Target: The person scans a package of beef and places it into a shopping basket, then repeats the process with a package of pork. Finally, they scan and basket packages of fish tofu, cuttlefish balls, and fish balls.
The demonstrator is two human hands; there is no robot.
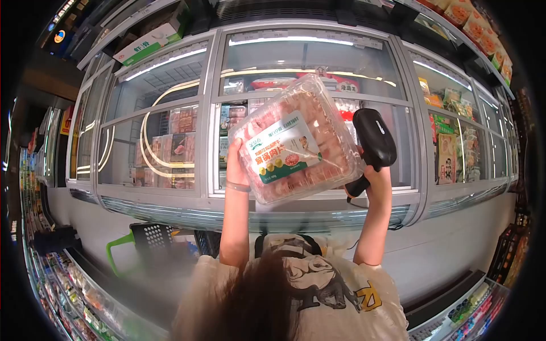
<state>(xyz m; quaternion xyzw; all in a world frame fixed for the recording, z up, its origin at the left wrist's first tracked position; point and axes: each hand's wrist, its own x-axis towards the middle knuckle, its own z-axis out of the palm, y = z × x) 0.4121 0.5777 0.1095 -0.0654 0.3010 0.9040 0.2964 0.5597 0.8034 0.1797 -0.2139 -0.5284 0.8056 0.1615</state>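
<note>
A clear plastic box of sliced pink meat (296, 142), with a white and green label facing up, hangs tilted above the freezer front. My left hand (236, 165) is closed on its left edge, the fingers partly behind the box. In my right hand (375, 173) is a black handheld scanner (375, 139), its wide head pointing up beside the box's right edge. The fingers are wrapped round its handle, close to the box; whether they also touch the box is hard to tell.
Behind the box stands a glass-topped freezer (210, 119) with meat packs (183, 145) inside. Bagged food (446, 150) lies in the right section. A green-handled basket (116, 253) is at the lower left. Shelves (74, 290) of goods line both lower corners.
</note>
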